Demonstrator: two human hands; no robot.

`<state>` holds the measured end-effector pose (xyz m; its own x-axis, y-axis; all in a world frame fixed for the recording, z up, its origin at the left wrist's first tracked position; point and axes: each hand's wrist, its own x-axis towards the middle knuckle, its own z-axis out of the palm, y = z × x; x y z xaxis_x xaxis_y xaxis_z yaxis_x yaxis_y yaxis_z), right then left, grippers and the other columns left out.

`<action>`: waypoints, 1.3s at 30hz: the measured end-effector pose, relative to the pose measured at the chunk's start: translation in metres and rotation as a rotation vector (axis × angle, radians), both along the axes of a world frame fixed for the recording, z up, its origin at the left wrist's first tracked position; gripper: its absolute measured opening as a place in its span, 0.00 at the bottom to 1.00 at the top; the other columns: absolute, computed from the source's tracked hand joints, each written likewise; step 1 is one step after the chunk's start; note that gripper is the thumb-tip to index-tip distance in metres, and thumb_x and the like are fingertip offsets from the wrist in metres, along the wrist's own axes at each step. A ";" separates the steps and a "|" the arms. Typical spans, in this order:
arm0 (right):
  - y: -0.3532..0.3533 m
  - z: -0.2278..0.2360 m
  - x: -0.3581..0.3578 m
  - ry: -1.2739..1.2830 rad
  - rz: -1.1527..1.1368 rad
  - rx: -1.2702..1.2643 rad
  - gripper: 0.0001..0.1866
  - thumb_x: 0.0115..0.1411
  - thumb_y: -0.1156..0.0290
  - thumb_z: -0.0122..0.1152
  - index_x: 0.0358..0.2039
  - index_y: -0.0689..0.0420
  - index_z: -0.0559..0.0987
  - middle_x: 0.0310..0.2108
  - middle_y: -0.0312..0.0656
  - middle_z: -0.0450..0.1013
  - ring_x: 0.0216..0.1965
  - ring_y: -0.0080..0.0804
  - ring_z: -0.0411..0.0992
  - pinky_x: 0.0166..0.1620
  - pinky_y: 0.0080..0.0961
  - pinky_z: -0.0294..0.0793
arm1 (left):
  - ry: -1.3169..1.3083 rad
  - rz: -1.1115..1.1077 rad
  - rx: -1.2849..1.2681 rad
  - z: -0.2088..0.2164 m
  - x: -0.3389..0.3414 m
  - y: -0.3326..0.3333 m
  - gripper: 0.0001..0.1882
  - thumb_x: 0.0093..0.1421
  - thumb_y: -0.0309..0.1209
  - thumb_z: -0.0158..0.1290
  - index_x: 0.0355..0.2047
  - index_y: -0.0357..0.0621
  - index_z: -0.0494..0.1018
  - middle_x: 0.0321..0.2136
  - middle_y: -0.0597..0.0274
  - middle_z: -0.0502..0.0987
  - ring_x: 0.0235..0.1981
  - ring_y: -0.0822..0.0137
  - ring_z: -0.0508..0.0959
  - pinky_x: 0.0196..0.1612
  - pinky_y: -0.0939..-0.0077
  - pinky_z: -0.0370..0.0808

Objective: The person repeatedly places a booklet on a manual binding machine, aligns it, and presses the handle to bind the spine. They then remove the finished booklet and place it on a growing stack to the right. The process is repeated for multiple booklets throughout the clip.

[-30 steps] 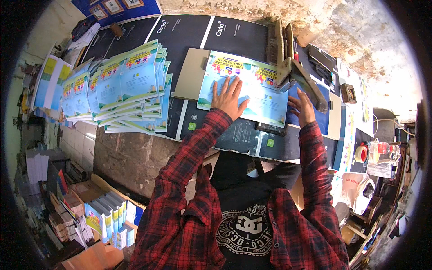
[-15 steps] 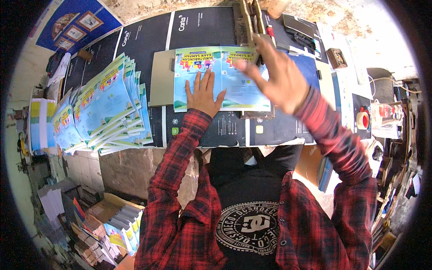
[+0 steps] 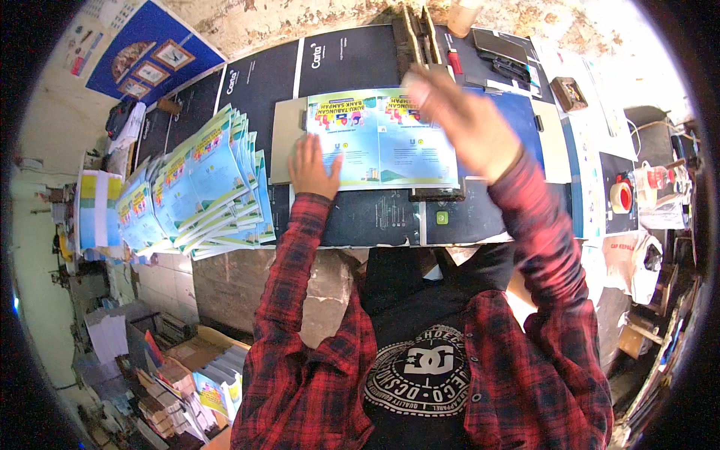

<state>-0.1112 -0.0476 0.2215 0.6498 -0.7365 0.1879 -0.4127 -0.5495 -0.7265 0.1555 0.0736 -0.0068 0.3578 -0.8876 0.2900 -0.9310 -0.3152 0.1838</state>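
Observation:
A printed cover sheet [image 3: 352,154], blue and green with a cartoon on each of its two halves, lies flat on the table over a beige board [image 3: 283,146]. My left hand [image 3: 311,171] rests palm down at the sheet's left edge, fingers spread, partly on the board. Above the sheet's right end hovers my right hand [image 3: 472,131], smeared by motion; whether its fingers hold anything does not show. It hides part of the sheet and of a blue panel [image 3: 517,124] beyond. A dark metal piece [image 3: 437,194] shows under the sheet's lower edge.
Similar printed sheets [image 3: 199,184] lie fanned in a stack on the left. Behind the sheet stands a narrow wooden-sided holder [image 3: 409,41], beside a red-handled tool [image 3: 454,60]. To the right are a small wooden box [image 3: 568,94] and a tape roll [image 3: 621,196].
My left hand has slid from the middle of the sheet's left half to its left edge. My right hand stays raised and blurred over the right side. The whole view has shifted slightly.

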 end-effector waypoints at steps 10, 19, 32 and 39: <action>-0.038 -0.181 -0.047 0.129 -0.416 0.163 0.33 0.69 0.53 0.45 0.69 0.50 0.52 0.61 0.62 0.63 0.54 0.60 0.70 0.58 0.44 0.67 | 0.585 0.354 -0.085 0.018 0.026 -0.033 0.27 0.55 0.50 0.60 0.42 0.36 0.77 0.48 0.45 0.76 0.49 0.50 0.75 0.54 0.59 0.70; 0.020 -0.177 -0.112 -0.349 -0.486 0.252 0.35 0.69 0.55 0.51 0.70 0.53 0.52 0.58 0.60 0.67 0.60 0.44 0.66 0.60 0.36 0.64 | 0.782 0.236 -0.658 0.092 0.102 0.019 0.15 0.53 0.35 0.67 0.32 0.38 0.76 0.26 0.64 0.78 0.27 0.77 0.74 0.33 0.77 0.73; 0.060 -0.203 -0.228 -0.271 -0.645 0.226 0.32 0.68 0.62 0.54 0.68 0.56 0.56 0.59 0.55 0.66 0.61 0.38 0.64 0.61 0.34 0.63 | 0.150 0.541 -0.587 0.229 0.323 0.131 0.26 0.55 0.44 0.65 0.46 0.37 0.75 0.35 0.57 0.82 0.37 0.68 0.80 0.46 0.73 0.75; 0.026 -0.210 -0.204 -0.143 -0.783 -0.305 0.31 0.59 0.64 0.65 0.60 0.62 0.67 0.49 0.52 0.74 0.51 0.47 0.72 0.56 0.39 0.68 | 0.553 0.157 -0.402 0.076 0.097 0.030 0.21 0.65 0.34 0.55 0.55 0.37 0.70 0.48 0.54 0.77 0.46 0.66 0.76 0.50 0.72 0.73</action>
